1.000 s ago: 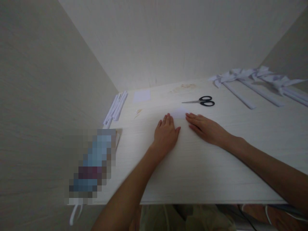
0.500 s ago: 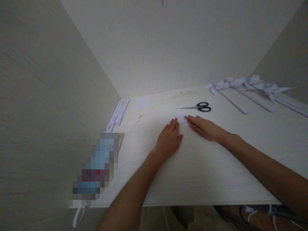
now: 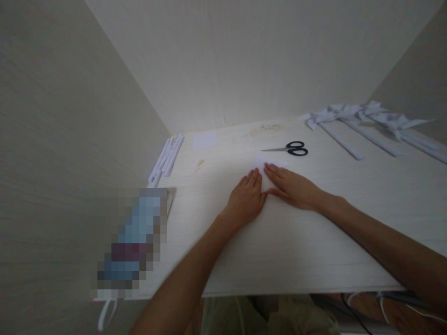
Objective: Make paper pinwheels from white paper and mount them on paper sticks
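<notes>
A small piece of white paper lies on the table, partly covered by my fingers. My left hand rests flat at its left side, palm down with the fingers stretched out. From the right, my right hand lies palm down with its fingertips on the paper and its thumb close to the left thumb. Just beyond my right hand are scissors with black handles, their blades closed and pointing left.
White paper windmill-like pieces on rolled paper sticks lie at the back right. Several rolled paper tubes and a paper square are at the back left. A blurred-out object sits along the left edge. Walls enclose the table.
My right hand has slid left over the paper, its thumb now near my left thumb. More paper shows beyond the right fingers. My left hand has hardly moved; the view has shifted slightly.
</notes>
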Available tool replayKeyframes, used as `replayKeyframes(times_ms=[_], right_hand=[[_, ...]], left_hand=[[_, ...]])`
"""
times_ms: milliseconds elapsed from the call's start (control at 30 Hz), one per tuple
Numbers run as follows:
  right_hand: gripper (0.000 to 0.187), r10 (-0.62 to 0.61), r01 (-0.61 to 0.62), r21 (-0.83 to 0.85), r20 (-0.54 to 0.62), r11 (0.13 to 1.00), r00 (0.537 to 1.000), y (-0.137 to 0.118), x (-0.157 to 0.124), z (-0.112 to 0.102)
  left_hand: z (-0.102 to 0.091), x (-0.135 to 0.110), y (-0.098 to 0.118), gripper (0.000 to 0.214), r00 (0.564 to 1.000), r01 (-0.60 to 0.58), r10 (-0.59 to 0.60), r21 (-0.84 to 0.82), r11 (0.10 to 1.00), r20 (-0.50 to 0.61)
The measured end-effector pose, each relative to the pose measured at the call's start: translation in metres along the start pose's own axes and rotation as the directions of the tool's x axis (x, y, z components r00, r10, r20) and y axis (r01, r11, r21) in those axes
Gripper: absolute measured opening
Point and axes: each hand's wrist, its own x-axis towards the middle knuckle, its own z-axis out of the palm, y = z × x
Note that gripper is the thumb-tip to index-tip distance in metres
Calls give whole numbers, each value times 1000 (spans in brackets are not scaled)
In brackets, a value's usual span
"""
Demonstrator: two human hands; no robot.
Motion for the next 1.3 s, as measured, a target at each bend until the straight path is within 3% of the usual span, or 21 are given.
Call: replayKeyframes(times_ms=[167, 300, 400, 500, 567, 667, 767, 800, 867, 933, 1000, 1200, 1300], right_hand=[[62, 163, -163, -76, -8, 984, 987, 27, -15, -6], [58, 300, -310, -95, -107, 946, 948, 22, -16, -8], [58, 194, -207, -68, -159, 976, 968, 15, -11, -7], [59, 50, -53, -38, -67, 998, 996, 12, -7, -5], [58, 31, -32, -29, -12, 999, 999, 11, -7, -3], [59, 38, -38, -41, -9, 998, 999, 6, -6, -2], [62, 65, -68, -60, -38, 996, 997, -4, -5, -1], [62, 77, -80, -65, -48, 995, 996, -8, -4, 0], [58, 84, -88, -72, -59, 994, 995, -16, -2, 1], [50, 61, -66, -83, -57, 994, 997, -22, 0, 3], [47, 35, -40, -99, -48, 994, 998, -24, 0, 3], [47, 68, -73, -102, -49, 992, 996, -21, -3, 1], [49, 94, -97, -112, -38, 989, 995, -22, -3, 0]], left_hand=[[-1, -1, 0, 50, 1000, -10, 10, 8, 1000, 5], [0, -2, -2, 50, 1000, -13, 13, 12, 1000, -5], [0, -2, -4, 50, 1000, -23, 23, 7, 1000, -18], [0, -3, -8, 51, 999, -42, 42, -1, 999, -22], [0, -4, -10, 53, 1000, -13, 13, 10, 1000, -20], [-1, -6, -11, 59, 983, 184, -181, 62, 981, -39], [-2, -6, -7, 66, 921, 384, -372, 111, 917, -113], [-2, -5, -4, 66, 914, 396, -379, 120, 910, -144], [-2, -1, 4, 60, 942, 304, -279, 122, 945, -184], [0, 4, 12, 51, 985, 113, -101, 77, 991, -140], [4, 8, 17, 49, 995, 60, -59, 8, 998, -84], [3, 0, 10, 62, 978, 203, -202, 6, 979, -53], [-2, -7, 3, 69, 927, 373, -369, 66, 925, -68]])
